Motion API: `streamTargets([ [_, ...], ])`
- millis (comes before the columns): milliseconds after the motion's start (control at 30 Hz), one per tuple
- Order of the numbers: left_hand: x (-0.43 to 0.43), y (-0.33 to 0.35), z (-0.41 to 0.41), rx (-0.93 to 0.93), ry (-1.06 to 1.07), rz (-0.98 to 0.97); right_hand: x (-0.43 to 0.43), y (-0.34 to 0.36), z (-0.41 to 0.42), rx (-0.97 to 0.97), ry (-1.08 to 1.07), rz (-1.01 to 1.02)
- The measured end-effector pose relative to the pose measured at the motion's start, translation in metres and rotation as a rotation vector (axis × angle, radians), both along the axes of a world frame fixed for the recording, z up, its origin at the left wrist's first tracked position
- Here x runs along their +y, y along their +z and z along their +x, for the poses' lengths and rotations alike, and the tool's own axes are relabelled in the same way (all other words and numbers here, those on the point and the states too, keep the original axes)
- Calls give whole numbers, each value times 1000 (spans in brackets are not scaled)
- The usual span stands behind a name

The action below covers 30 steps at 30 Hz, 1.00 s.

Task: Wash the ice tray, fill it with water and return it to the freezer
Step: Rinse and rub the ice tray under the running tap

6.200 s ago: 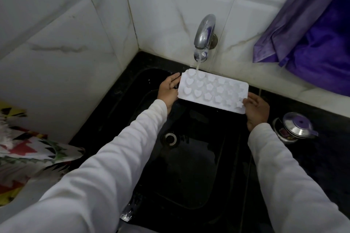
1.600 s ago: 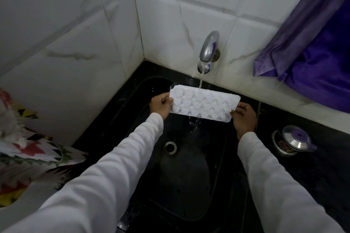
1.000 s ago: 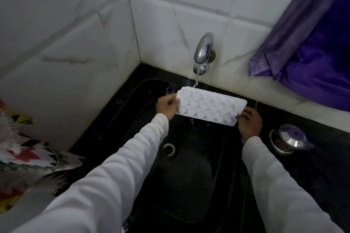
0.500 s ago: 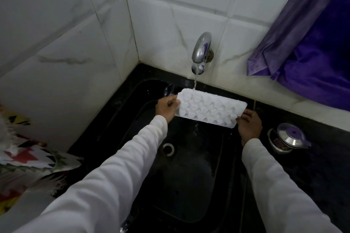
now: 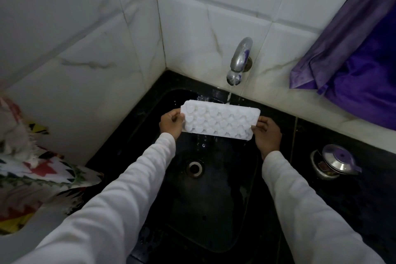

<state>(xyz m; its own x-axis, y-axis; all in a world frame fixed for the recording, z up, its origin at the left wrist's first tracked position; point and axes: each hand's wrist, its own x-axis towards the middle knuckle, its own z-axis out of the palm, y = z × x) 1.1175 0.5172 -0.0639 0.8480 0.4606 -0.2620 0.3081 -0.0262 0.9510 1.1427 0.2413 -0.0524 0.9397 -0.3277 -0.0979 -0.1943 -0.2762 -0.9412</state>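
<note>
We hold the white moulded ice tray (image 5: 219, 121) over the black sink (image 5: 205, 216), left hand (image 5: 171, 123) and right hand (image 5: 267, 133) pinching its ends, water from the chrome tap (image 5: 239, 61) striking its far edge

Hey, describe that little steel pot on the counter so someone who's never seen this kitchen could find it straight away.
Start at the black sink under the wall tap. On the black counter to its right sits a small round steel pot. It is the only shiny thing there, and its lid has a purple centre.
</note>
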Motion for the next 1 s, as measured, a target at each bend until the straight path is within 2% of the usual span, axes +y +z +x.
streamTargets([
  [633,38,-9,-14,21,163,-29,40,11,7,-2,188,-113],
  [867,14,0,-12,15,109,-41,18,10,-2,17,113,-152],
  [1000,-6,8,-12,8,28,-35,-2,11,-9,28,44,-271],
])
